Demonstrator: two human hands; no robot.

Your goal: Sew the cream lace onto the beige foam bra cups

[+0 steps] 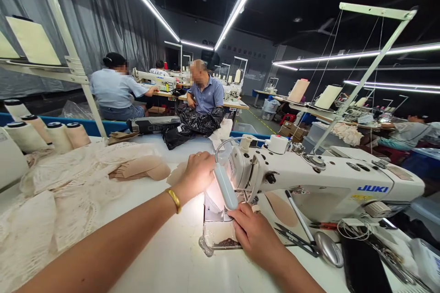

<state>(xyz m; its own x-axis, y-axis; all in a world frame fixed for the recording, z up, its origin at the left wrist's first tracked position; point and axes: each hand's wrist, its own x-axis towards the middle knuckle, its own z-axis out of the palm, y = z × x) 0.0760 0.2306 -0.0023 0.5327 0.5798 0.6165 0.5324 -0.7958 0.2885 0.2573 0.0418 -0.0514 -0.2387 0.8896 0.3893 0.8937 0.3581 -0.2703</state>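
Note:
A white JUKI sewing machine (292, 165) stands on the table, its lamp (225, 187) glowing over the needle area. My left hand (197, 176), with a gold bracelet (174, 200) at the wrist, is closed just left of the machine head. Its fingertips pass behind the lamp, so what they grip is hidden. Low by the needle plate (218, 214), my right hand (252, 229) has its fingers bent together under the lamp's end. Anything pinched there is too small to make out. Pale material shows in the glare between both hands.
Cream lace (79, 192) and beige cup-shaped pieces (140, 168) lie left. Scissors (297, 239), a silver oval object (329, 249) and a black phone (364, 265) lie right. A black plastic bag (192, 126) sits at the far edge, near a person in a blue shirt (209, 94).

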